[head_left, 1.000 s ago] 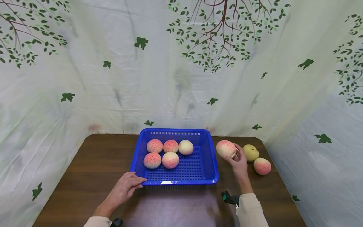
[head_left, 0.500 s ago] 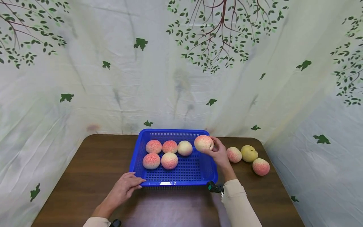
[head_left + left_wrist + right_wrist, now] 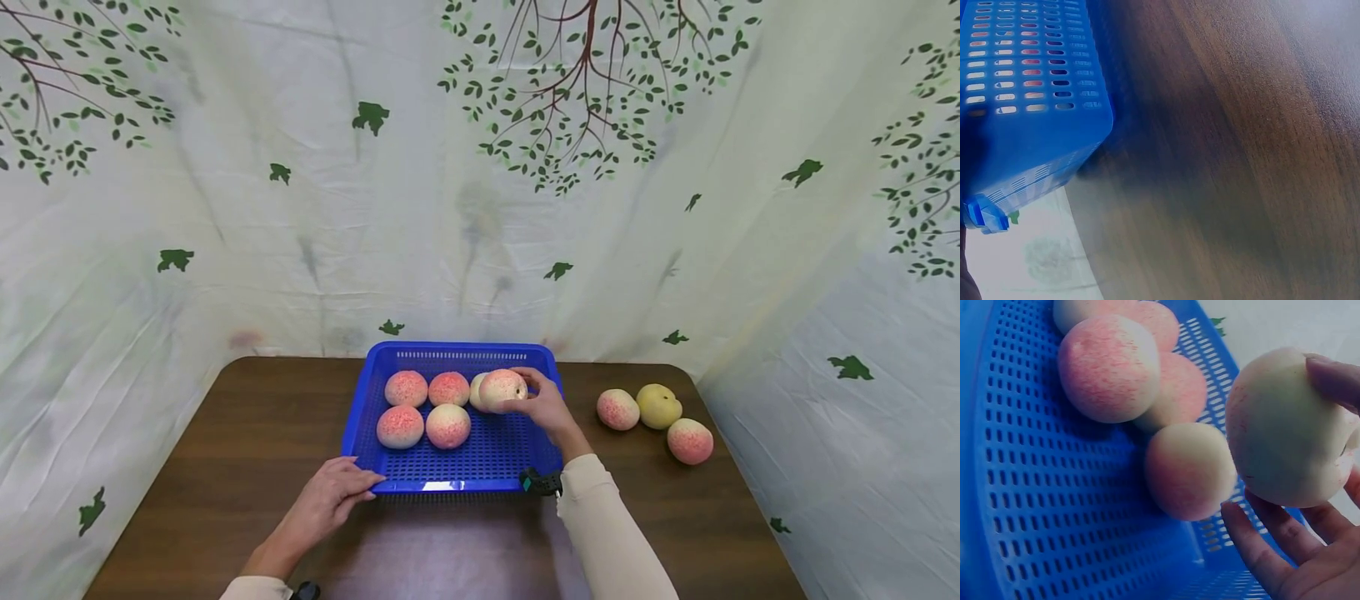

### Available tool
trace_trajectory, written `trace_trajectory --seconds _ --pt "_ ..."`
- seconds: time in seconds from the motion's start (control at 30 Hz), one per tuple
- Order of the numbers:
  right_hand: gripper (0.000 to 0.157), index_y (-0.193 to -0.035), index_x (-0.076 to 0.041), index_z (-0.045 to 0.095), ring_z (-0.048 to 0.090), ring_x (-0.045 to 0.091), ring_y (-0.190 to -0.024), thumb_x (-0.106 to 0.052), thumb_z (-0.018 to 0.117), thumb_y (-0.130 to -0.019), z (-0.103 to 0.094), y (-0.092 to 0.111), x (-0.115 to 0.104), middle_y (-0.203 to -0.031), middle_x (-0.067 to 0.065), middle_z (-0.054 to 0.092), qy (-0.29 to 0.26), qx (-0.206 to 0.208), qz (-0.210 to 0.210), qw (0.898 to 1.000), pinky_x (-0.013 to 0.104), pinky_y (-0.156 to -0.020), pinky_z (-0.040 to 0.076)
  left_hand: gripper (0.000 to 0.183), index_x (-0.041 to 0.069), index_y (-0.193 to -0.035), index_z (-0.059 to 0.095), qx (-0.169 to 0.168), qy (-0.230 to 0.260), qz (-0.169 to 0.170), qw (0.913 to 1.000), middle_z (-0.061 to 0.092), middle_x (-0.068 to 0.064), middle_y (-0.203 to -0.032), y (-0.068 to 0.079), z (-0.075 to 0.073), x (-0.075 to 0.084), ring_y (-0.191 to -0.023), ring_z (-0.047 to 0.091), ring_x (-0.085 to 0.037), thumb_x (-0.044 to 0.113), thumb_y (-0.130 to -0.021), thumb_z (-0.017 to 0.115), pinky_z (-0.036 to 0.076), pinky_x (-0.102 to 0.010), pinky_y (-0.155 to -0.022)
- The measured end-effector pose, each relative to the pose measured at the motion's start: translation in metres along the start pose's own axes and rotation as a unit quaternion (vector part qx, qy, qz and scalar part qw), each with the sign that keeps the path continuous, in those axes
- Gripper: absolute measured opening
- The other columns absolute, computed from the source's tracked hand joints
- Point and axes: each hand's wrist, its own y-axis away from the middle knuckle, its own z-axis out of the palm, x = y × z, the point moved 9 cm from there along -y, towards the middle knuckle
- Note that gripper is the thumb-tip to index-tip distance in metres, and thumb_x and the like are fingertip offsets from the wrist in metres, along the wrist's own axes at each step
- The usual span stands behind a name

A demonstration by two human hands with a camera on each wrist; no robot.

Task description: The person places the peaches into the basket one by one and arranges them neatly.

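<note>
My right hand grips a pale pink-flecked peach between thumb and fingers over the blue basket. In the right wrist view the held peach shows its stem hollow toward the palm. It hangs above and partly covers a cream peach in the back row. Two pink peaches lie left of that one, and two more peaches sit in the front row. My left hand holds the basket's near left corner, its fingers over the rim; the left wrist view shows mostly the basket's outer wall.
Right of the basket, a yellow peach and two pink peaches lie grouped on the brown wooden table. A pale cloth printed with leaves hangs behind and at the sides of the table.
My right hand has carried the peach leftward from beside the basket to over its back row, uncovering a pink peach on the table. My left hand stays at the basket corner.
</note>
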Motion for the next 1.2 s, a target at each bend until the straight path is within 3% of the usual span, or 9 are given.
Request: trace_trajectory --seconds 0.2,0.47,0.73,0.97,1.2 --pt "0.061 -0.126 -0.003 0.056 0.057 0.029 -0.102 -0.006 0.082 -0.071 0.014 -0.001 0.014 -0.120 0.018 0.058 -0.004 -0.020 0.028 0.999 0.036 -0.079 0.054 0.047 0.006 -0.094 0.076 0.001 0.000 -0.001 1.0000 0.075 -0.003 -0.088 0.000 0.000 0.000 -0.078 0.065 -0.015 0.038 -0.097 0.042 0.040 -0.034 -0.088" --pt "0.060 -0.118 0.002 0.048 0.058 0.021 -0.082 -0.001 0.081 -0.069 0.021 0.001 0.027 -0.111 0.020 0.059 -0.008 -0.018 0.077 0.997 0.046 -0.079 0.053 0.046 0.005 -0.094 0.076 0.002 0.003 0.004 1.0000 0.075 -0.004 -0.088 -0.001 0.000 0.000 -0.078 0.065 -0.016 0.037 -0.097 0.043 0.041 -0.037 -0.085" --pt "0.058 -0.115 0.003 0.050 0.057 0.021 -0.082 -0.002 0.083 -0.067 0.026 0.004 0.034 -0.106 0.018 0.060 0.020 -0.020 0.083 0.996 0.030 -0.064 0.051 0.042 0.006 -0.094 0.076 0.003 -0.001 0.002 1.0000 0.075 -0.003 -0.089 0.001 -0.001 -0.001 -0.079 0.065 -0.016 0.036 -0.096 0.047 0.041 -0.036 -0.087" --pt "0.058 -0.113 0.003 0.050 0.056 0.019 -0.077 -0.003 0.083 -0.065 0.030 0.009 0.039 -0.093 0.012 0.057 0.020 -0.019 0.089 0.996 0.028 -0.062 0.050 0.041 0.006 -0.094 0.076 0.007 0.003 0.007 0.9999 0.075 -0.002 -0.088 0.002 -0.001 -0.001 -0.079 0.065 -0.016 0.035 -0.096 0.047 0.040 -0.034 -0.090" --pt "0.057 -0.110 0.005 0.050 0.055 0.017 -0.071 0.001 0.083 -0.063 0.029 0.013 0.043 -0.085 0.010 0.057 0.026 -0.006 0.087 0.996 0.024 -0.058 0.048 0.028 0.005 -0.094 0.076 -0.003 0.003 -0.001 1.0000 0.075 -0.002 -0.089 0.001 -0.001 -0.001 -0.080 0.065 -0.015 0.028 -0.092 0.060 0.040 -0.035 -0.089"
